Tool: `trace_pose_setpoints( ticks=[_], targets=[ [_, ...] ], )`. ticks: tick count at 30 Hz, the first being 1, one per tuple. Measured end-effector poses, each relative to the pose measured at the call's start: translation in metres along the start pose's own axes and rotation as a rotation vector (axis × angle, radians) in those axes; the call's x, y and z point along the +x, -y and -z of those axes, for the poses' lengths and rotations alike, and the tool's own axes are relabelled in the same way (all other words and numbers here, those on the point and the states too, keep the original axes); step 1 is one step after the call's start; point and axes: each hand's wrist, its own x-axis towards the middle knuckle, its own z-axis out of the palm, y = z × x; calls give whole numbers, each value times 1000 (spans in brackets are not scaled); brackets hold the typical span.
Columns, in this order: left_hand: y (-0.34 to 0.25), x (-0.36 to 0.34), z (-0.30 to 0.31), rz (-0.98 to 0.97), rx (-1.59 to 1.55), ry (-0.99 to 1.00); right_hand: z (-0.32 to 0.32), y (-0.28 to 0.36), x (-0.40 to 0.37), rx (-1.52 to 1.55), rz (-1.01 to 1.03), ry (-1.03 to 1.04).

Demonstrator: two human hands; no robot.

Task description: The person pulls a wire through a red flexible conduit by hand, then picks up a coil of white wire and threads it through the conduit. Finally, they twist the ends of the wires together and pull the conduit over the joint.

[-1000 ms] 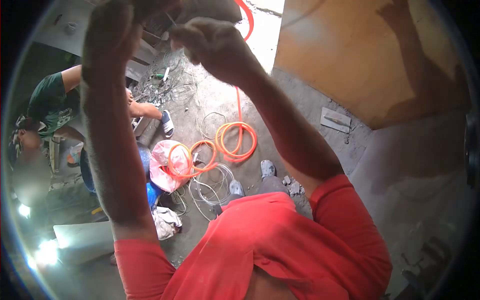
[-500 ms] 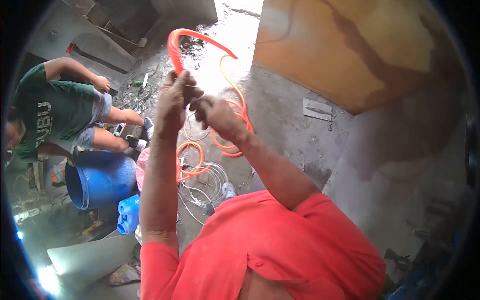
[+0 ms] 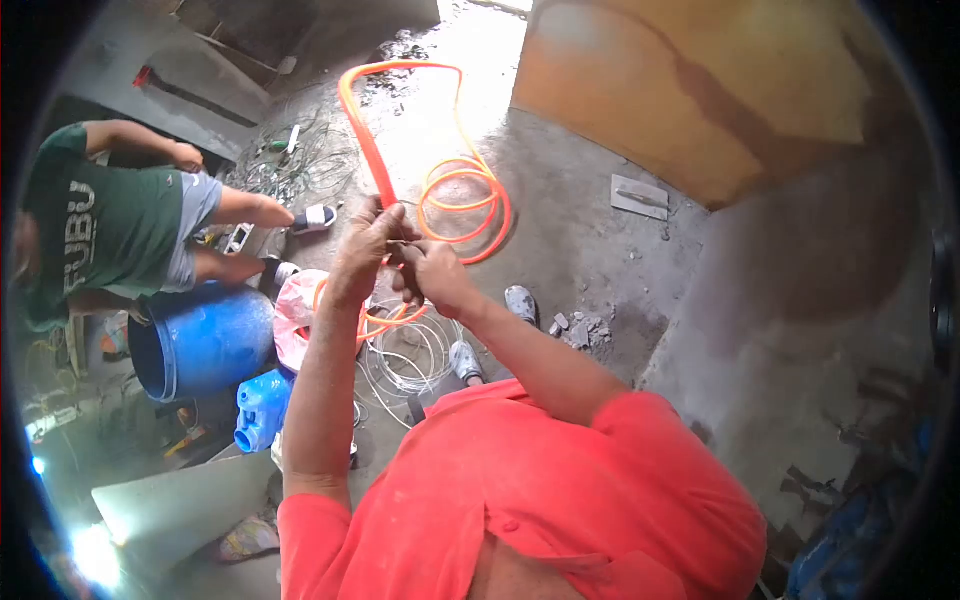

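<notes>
An orange corrugated tube rises from my left hand, whose fingers are wrapped round its lower end. Close against it, my right hand has its fingers pinched together just below the tube's end; what they hold is too small to make out. The tube arches up and over, then runs down to loose orange coils on the floor. Below my hands lies a coil of clear, thin tubing, beside more orange tube.
A person in a green shirt stands at the left by a blue barrel and a blue jerrycan. A trowel and rubble lie on the floor at right. A brown board stands behind.
Both my hands have moved lower, with the tube's end. The tube's arch has spread out and its coils lie wider on the floor. The person's near arm and leg have shifted slightly.
</notes>
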Motion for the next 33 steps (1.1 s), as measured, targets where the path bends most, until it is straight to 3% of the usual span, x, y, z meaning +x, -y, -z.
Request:
trace_pose_setpoints(
  ticks=[1,3,5,9,11,12,13,14,15,17,19,20,22,23,25,27,31,33],
  targets=[
    [5,-1,2,-15,-4,11,-5,-2,-8,124,-51,16],
    [3,-2,9,-70,-161,-83,-11,-34,-22,56,9,-1],
    [-9,-1,25,-124,-290,-150,-6,-91,-32,-592,685,-121],
    [0,-10,26,-46,-100,-106,-7,-109,-49,-830,601,0],
    [33,-16,16,-23,-100,-73,-23,-73,-30,-619,188,-9],
    [32,-39,13,26,-61,9,-29,-53,-25,-621,197,-19],
    [29,-55,8,82,-22,89,-32,-33,-21,-295,65,-6],
    [34,-52,5,41,-3,-53,-33,-24,-20,34,-68,7],
    [37,-54,7,44,0,-46,-32,-26,-22,38,-67,0],
    [37,-52,18,-52,-185,-176,-22,-25,-19,-398,160,142],
    [29,-63,29,-68,-155,-204,10,-48,-8,-530,73,250],
    [29,-71,39,-72,-122,-148,39,-94,25,-833,130,349],
    [35,-89,50,-14,-15,-72,63,-82,39,-293,-40,513],
    [41,-102,55,45,62,-46,60,-36,24,552,-257,502],
    [63,-113,45,93,222,36,57,16,52,664,-58,232],
    [86,-123,29,116,182,51,60,72,67,385,-125,-28],
    [87,-137,14,138,276,95,77,101,93,368,29,-91],
    [92,-152,12,29,535,188,93,134,126,708,288,-426]
  ],
)
